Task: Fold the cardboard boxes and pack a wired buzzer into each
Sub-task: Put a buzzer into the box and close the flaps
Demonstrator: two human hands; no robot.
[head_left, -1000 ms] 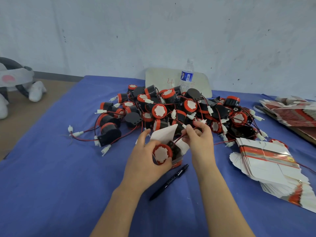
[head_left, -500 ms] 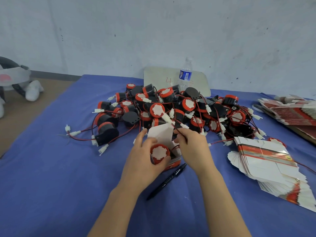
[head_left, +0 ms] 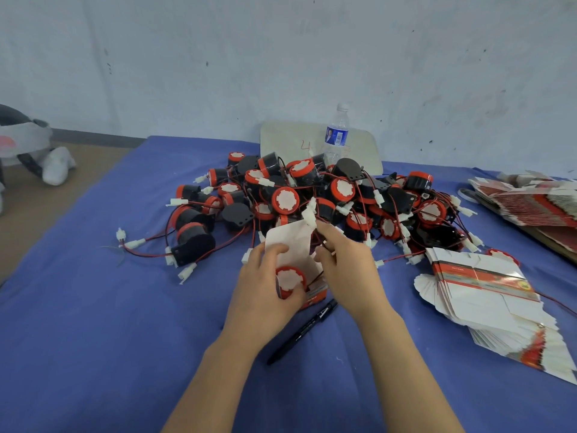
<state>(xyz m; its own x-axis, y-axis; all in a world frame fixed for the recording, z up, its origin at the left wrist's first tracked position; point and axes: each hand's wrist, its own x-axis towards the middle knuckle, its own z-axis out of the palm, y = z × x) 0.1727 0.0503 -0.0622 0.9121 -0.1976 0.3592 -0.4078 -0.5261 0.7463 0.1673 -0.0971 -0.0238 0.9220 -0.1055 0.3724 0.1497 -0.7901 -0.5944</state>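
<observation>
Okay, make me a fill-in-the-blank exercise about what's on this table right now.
The left hand grips a small box with a red-rimmed ____ sitting in it.
A black pen lies on the ____ cloth, nearer the person than the box.
A clear plastic ____ stands behind the pile of loose parts.
The stack of flat boxes lies to the ____ of the pen.
Missing words: buzzer, blue, bottle, right.

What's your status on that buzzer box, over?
Left hand grips box, buzzer inside. Right hand pinches wire below plug. Pile tangled just behind.
</observation>
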